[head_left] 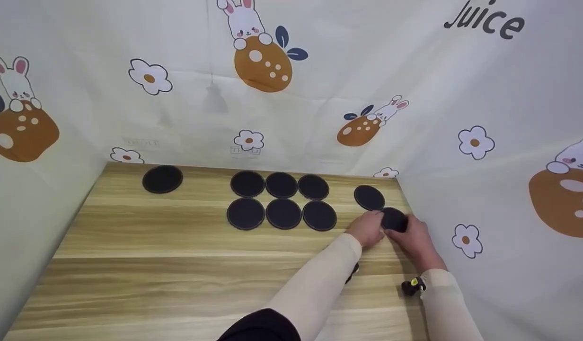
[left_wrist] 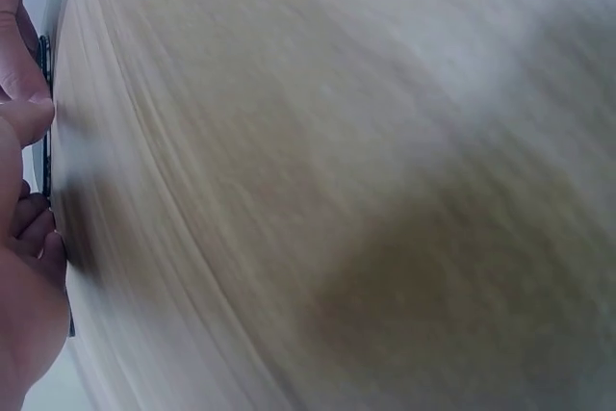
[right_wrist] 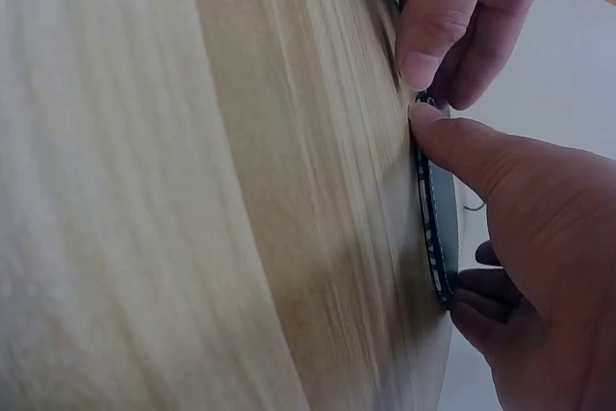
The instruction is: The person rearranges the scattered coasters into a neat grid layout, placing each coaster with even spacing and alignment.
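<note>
A round black coaster (head_left: pixel 393 219) lies near the table's right edge, between both hands. My left hand (head_left: pixel 368 228) is at its left side, with curled fingers and thumb at the rim. From the right, my right hand (head_left: pixel 417 237) grips it, thumb on the near edge and fingers at the far side. In the right wrist view the coaster (right_wrist: pixel 441 214) is seen edge-on, low over the wood, and the two thumb tips almost meet at one end. The left wrist view shows only a thin strip of the coaster. Another black coaster (head_left: pixel 369 197) lies just behind it.
Several black coasters (head_left: pixel 283 213) form two rows at the table's back middle. One more coaster (head_left: pixel 163 179) lies at the back left. The wood-grain table (head_left: pixel 168 284) is bounded by a printed cloth (head_left: pixel 310 123) at the back and on both sides.
</note>
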A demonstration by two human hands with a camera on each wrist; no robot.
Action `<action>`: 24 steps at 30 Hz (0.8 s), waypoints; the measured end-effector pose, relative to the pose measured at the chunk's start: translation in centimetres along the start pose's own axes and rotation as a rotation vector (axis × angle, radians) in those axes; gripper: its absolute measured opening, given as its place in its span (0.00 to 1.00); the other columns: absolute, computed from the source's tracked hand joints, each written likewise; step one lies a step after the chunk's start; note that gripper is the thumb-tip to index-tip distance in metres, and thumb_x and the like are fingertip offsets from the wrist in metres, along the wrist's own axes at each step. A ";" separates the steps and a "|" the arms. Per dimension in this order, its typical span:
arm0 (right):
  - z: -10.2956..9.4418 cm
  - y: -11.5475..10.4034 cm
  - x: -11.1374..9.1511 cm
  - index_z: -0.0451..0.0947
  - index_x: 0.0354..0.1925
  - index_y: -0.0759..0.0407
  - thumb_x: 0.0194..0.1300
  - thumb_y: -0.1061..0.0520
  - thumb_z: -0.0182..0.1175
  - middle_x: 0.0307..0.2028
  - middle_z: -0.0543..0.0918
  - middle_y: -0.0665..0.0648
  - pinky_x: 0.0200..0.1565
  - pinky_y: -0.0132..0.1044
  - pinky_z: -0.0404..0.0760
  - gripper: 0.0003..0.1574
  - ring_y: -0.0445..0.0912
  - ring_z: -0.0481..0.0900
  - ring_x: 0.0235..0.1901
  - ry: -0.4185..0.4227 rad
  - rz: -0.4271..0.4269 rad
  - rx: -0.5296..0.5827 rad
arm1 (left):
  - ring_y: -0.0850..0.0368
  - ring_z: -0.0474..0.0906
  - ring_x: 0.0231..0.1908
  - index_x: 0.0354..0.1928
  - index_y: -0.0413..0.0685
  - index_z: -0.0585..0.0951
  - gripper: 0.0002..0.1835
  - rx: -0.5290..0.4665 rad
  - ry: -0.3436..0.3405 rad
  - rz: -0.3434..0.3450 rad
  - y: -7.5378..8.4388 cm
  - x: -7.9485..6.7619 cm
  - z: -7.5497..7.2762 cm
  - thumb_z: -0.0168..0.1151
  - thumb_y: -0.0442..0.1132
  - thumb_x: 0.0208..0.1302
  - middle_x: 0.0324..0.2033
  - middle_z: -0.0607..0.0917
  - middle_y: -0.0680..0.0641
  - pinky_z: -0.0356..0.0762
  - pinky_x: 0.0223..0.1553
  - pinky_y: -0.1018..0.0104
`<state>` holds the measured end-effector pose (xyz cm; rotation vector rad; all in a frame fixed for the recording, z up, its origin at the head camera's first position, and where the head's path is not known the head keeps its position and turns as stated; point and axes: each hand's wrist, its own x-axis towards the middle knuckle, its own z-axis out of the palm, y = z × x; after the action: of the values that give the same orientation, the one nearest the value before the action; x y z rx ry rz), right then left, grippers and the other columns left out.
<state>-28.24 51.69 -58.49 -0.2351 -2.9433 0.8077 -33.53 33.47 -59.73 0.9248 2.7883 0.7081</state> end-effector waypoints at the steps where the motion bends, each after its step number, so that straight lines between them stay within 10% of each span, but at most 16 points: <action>1: 0.0 0.1 0.0 0.70 0.68 0.79 0.66 0.44 0.80 0.62 0.79 0.83 0.69 0.68 0.75 0.52 0.72 0.78 0.64 0.001 -0.002 -0.001 | 0.59 0.72 0.76 0.79 0.52 0.76 0.32 -0.005 0.007 0.000 0.0 0.1 0.1 0.67 0.45 0.76 0.77 0.77 0.53 0.67 0.76 0.70; 24: 0.1 1.6 -0.5 0.61 0.78 0.81 0.63 0.43 0.80 0.69 0.74 0.84 0.75 0.67 0.69 0.64 0.72 0.73 0.69 -0.021 -0.069 0.028 | 0.57 0.77 0.72 0.75 0.51 0.79 0.32 -0.048 0.044 0.106 -0.8 -0.3 0.0 0.74 0.51 0.74 0.70 0.83 0.51 0.69 0.75 0.69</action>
<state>-27.59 52.93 -59.41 -0.1232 -2.9389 0.8459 -33.71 32.73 -60.14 1.0677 2.7635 0.8155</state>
